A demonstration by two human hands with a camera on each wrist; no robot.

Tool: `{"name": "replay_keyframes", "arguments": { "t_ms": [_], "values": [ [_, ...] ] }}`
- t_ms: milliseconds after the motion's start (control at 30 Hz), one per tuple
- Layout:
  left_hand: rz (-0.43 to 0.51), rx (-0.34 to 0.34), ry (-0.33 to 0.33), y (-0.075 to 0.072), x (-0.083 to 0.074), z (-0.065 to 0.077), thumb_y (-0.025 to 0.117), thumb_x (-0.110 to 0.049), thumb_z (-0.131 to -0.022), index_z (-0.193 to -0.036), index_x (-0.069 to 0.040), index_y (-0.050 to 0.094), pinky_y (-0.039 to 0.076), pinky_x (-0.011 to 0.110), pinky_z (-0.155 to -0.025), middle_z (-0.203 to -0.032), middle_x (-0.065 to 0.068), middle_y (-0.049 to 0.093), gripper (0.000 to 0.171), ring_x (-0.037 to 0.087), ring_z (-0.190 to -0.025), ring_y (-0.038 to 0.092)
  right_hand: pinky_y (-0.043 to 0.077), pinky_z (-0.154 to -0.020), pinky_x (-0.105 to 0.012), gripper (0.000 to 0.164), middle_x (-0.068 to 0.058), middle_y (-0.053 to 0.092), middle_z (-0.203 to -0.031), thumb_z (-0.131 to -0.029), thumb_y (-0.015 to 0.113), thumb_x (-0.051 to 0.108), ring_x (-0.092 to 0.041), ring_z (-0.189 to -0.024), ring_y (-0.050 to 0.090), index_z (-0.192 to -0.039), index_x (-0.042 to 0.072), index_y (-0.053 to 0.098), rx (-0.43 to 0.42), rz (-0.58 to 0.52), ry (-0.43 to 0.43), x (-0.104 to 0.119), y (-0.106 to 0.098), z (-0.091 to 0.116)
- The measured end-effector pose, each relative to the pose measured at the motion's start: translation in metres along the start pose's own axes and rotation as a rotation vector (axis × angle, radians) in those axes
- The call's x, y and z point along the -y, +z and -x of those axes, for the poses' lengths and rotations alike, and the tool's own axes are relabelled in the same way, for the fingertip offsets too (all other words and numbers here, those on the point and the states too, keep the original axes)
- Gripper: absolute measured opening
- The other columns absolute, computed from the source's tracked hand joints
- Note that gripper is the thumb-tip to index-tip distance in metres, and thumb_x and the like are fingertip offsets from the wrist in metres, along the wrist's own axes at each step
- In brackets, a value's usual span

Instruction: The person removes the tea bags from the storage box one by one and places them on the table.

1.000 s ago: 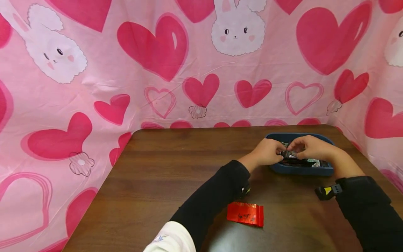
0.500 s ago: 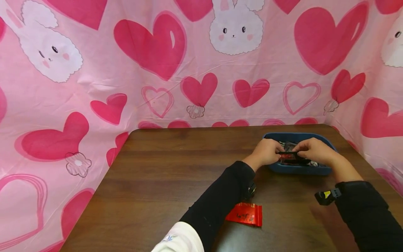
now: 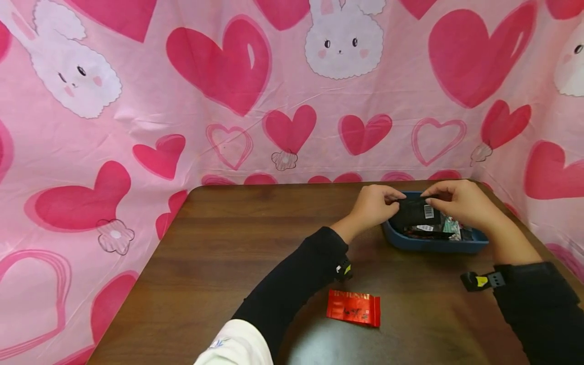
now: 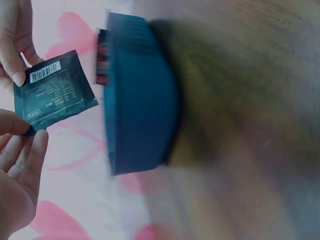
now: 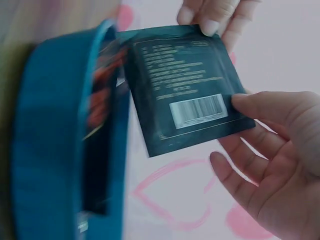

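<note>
The left hand (image 3: pixel 371 205) and right hand (image 3: pixel 463 204) pinch a black packet (image 3: pixel 411 213) over a blue basket (image 3: pixel 435 246). A red packet (image 3: pixel 353 308) lies nearer, further left.

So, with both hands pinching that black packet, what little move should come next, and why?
I'd probably lift the black packet away from the blue container: the left hand and right hand both pinch it near its upper edge, so the grip looks secure, while the right wrist view shows its lower edge close to the container.
</note>
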State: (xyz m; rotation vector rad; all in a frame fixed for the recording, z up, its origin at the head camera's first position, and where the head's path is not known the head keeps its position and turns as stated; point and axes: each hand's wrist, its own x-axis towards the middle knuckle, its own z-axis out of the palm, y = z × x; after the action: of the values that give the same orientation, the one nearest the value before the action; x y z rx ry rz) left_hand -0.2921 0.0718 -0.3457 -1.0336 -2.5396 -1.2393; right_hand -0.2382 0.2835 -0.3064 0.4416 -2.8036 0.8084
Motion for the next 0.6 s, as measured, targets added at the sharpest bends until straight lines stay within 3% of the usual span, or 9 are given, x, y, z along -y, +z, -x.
{"name": "replay_keyframes", "arguments": {
  "t_ms": [133, 233, 400, 600],
  "values": [
    [0.044, 0.007, 0.028, -0.03, -0.006, 0.014, 0.066, -0.008, -0.087, -0.102, -0.011, 0.075, 0.047, 0.006, -0.064, -0.093, -0.001, 0.073, 0.018, -0.004, -0.076, 0.062, 0.05, -0.052, -0.023, 0.014, -0.01, 0.068, -0.082, -0.087, 0.069, 0.009, -0.01, -0.06, 0.055, -0.1, 0.006, 0.07, -0.031, -0.031, -0.09, 0.022, 0.0, 0.004],
    [0.088, 0.059, -0.009, -0.049, -0.009, 0.028, 0.068, -0.009, -0.087, -0.101, -0.01, 0.075, 0.05, 0.011, -0.06, -0.089, -0.001, 0.073, 0.016, 0.0, -0.071, 0.064, 0.047, -0.049, -0.024, 0.014, -0.003, 0.061, -0.072, -0.086, 0.07, 0.008, -0.011, -0.056, 0.051, -0.1, 0.008, 0.07, -0.011, -0.061, -0.142, 0.034, 0.004, 0.01],
    [0.247, 0.142, -0.172, -0.065, -0.005, 0.057, 0.072, -0.008, -0.084, -0.095, -0.008, 0.076, 0.056, 0.022, -0.058, -0.079, -0.001, 0.073, 0.012, 0.012, -0.065, 0.068, 0.053, -0.055, -0.024, 0.016, -0.003, 0.062, -0.077, -0.088, 0.068, 0.013, -0.013, -0.062, 0.056, -0.104, 0.009, 0.067, 0.115, -0.215, -0.103, 0.047, 0.022, 0.02],
    [0.477, 0.19, -0.398, -0.062, 0.013, 0.103, 0.072, 0.002, -0.08, -0.089, -0.001, 0.076, 0.059, 0.039, -0.065, -0.077, 0.007, 0.072, 0.01, 0.035, -0.073, 0.069, 0.055, -0.058, -0.03, 0.02, -0.009, 0.062, -0.082, -0.088, 0.069, 0.014, -0.018, -0.066, 0.06, -0.104, 0.004, 0.065, 0.278, -0.427, -0.045, 0.053, 0.061, 0.035]
  ]
}}
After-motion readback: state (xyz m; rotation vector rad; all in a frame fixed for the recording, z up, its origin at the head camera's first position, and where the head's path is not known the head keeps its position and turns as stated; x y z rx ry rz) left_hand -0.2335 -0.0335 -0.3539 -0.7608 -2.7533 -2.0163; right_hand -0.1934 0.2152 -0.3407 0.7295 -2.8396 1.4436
